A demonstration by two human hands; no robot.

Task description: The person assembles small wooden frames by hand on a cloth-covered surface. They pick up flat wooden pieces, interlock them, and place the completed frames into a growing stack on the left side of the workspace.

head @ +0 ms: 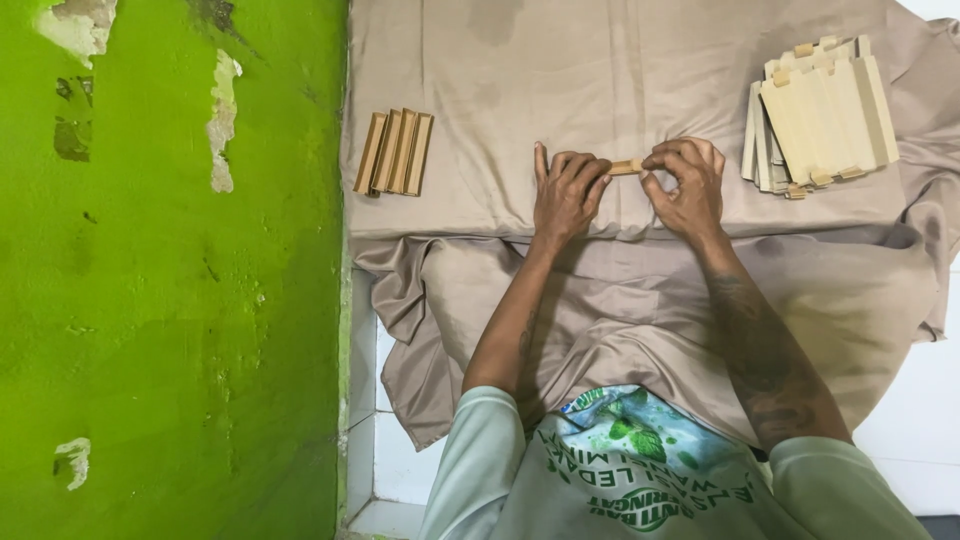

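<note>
My left hand [566,190] and my right hand [687,183] meet over a beige cloth [620,80], both pinching a small light wooden piece [626,167] between their fingertips. Most of the piece is hidden by my fingers; only its short middle shows. Both hands rest near the front edge of the cloth-covered surface.
A row of several narrow wooden strips [394,152] lies at the left of the cloth. A stack of pale wooden panels [822,115] sits at the right. A green peeling wall [170,270] runs along the left. White floor tiles [915,420] show beside the hanging cloth.
</note>
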